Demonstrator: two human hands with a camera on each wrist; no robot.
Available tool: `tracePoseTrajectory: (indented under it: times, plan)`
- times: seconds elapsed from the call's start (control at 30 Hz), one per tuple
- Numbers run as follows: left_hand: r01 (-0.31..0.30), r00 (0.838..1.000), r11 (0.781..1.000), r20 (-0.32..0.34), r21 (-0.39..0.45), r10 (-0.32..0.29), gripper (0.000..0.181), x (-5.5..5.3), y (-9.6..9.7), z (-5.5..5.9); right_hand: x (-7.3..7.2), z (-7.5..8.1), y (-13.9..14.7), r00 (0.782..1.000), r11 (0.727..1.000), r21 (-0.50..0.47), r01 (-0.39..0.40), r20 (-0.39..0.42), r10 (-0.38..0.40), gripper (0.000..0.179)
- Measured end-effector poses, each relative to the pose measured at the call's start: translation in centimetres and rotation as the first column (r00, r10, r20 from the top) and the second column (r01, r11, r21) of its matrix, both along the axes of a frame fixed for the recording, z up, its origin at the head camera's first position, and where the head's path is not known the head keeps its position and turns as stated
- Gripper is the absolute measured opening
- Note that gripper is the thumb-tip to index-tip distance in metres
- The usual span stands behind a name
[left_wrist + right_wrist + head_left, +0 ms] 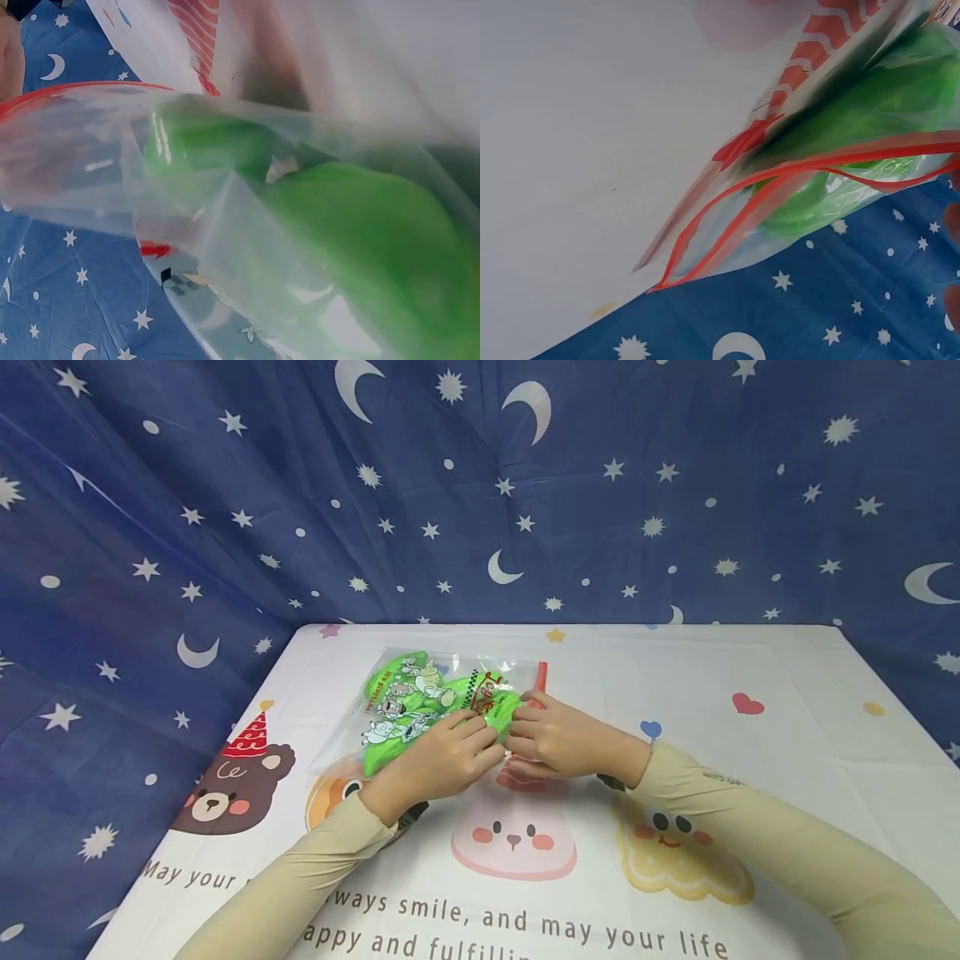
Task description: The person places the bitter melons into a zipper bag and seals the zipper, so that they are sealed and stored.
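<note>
A clear plastic zip bag printed with cartoon animals lies on the white tablecloth in the head view, with soft-looking green contents whose kind I cannot tell. Its red zip strip runs along the right end. At that strip my right hand grips the bag with curled fingers. My left hand holds the bag's near side, fingers bent over the film beside the green contents. From the right wrist, the red strips stand apart, so the mouth is parted. The left wrist view shows green shapes through the film.
The table is covered by a white cloth printed with cartoon figures and lettering. Behind it and at the left hangs a blue curtain with moons and stars. Beige sleeves cover both forearms.
</note>
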State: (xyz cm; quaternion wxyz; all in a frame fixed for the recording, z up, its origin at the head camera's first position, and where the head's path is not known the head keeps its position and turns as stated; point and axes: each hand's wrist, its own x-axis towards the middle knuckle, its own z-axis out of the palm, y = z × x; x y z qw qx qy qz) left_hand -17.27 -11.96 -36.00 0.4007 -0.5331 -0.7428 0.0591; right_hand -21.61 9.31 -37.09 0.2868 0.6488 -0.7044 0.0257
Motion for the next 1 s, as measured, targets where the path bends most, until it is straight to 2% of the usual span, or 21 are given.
tracePoseTrajectory:
  times: [0.27, 0.47, 0.6, 0.67, 0.77, 1.0]
  plan:
    - [-0.004, 0.999, 0.999, 0.037, -0.038, 0.006, 0.021, 0.2, 0.0, 0.4, 0.1, 0.1, -0.4, 0.999, 0.999, -0.028, -0.022, -0.050, 0.021, 0.022]
    - [-0.085, 0.988, 0.993, 0.120, -0.076, 0.093, 0.012, 1.0, 0.5, 1.0, 0.0, 0.1, -0.7, 0.999, 1.000, -0.006, -0.020, -0.051, 0.020, 0.035]
    - [-0.143, 0.975, 0.986, 0.160, -0.083, 0.155, 0.008, 1.5, 0.9, 1.3, -0.1, 0.1, -0.6, 0.996, 0.999, -0.009, -0.039, -0.076, 0.038, 0.022]
    - [-0.156, 0.972, 0.984, 0.163, -0.090, 0.169, 0.007, 1.7, 1.0, 1.4, -0.2, 0.1, -0.6, 0.995, 0.999, -0.009, -0.049, -0.083, 0.048, 0.015]
    - [-0.160, 0.973, 0.981, 0.151, -0.107, 0.175, 0.005, 1.8, 1.1, 1.4, -0.3, 0.0, -0.6, 0.994, 0.998, 0.006, -0.058, -0.087, 0.059, 0.015]
    - [-0.128, 0.981, 0.984, 0.133, -0.125, 0.145, 0.005, 1.8, 1.3, 0.7, -1.0, -0.7, -0.4, 0.991, 0.995, 0.039, -0.092, -0.091, 0.095, 0.015]
